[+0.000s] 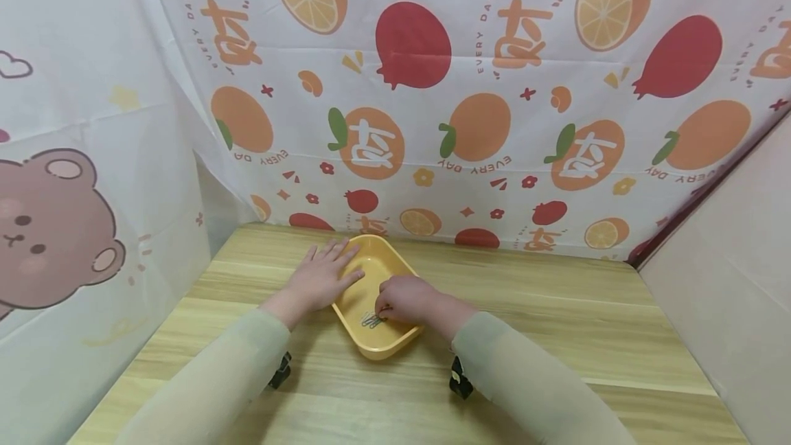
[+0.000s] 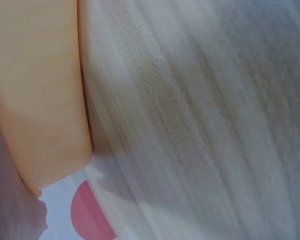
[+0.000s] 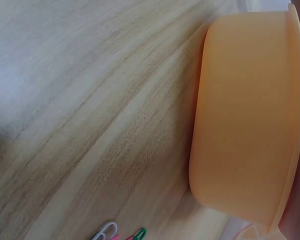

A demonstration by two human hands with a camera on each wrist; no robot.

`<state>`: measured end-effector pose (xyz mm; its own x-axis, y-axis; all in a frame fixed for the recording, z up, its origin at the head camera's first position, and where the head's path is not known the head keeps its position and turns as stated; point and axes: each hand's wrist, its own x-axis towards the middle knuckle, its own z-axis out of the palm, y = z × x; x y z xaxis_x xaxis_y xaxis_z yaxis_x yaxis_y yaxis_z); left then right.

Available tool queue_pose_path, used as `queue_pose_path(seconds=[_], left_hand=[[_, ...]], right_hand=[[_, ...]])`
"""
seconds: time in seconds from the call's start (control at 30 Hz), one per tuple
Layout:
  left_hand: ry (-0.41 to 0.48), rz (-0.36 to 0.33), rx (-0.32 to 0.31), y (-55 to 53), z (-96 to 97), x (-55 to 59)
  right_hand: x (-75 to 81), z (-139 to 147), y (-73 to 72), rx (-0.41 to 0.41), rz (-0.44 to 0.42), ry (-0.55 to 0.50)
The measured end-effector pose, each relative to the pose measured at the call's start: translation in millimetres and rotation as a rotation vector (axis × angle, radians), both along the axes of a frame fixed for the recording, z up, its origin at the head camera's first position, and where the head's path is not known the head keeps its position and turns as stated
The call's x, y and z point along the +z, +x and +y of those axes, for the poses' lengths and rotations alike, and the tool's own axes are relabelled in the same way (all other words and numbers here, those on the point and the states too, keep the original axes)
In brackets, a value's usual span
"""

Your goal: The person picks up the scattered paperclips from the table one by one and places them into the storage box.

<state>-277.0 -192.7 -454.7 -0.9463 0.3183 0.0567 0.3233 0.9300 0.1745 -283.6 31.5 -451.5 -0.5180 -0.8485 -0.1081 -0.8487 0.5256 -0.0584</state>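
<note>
A yellow plastic tray (image 1: 386, 349) stands on the wooden table (image 1: 556, 321), turned at an angle. My left hand (image 1: 323, 273) lies flat with straight fingers over the tray's left rim and the table beside it. My right hand (image 1: 403, 298) reaches into the tray with curled fingers, its tips pinching a small bunch of paper clips (image 1: 371, 321) on the tray floor. The left wrist view shows only the tray's outer wall (image 2: 40, 100) and table grain. In the right wrist view the tray's wall (image 3: 245, 115) fills the right side, and the hand itself is out of sight.
A few loose coloured paper clips (image 3: 110, 231) lie on the table near the tray in the right wrist view. Fruit-print cloth (image 1: 432, 88) hangs behind the table, bear-print cloth (image 1: 74, 225) on the left, and a plain panel (image 1: 729, 280) on the right.
</note>
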Motion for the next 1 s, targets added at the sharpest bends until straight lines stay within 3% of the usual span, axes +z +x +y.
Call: queue_pose_path(seconds=[0.37, 0.53, 1.0], left_hand=[[-0.008, -0.008, -0.004, -1.2, 1.9, 2.4], [-0.014, -0.010, -0.001, -1.2, 2.2, 2.4], [-0.006, -0.002, -0.001, -1.9, 0.6, -0.8]], right_hand=[[2.1, 4.8, -0.4, -0.032, -0.005, -0.051], [4.0, 8.8, 0.7, -0.084, -0.037, -0.089], [20.6, 35.6, 8.7, -0.155, -0.046, -0.326]])
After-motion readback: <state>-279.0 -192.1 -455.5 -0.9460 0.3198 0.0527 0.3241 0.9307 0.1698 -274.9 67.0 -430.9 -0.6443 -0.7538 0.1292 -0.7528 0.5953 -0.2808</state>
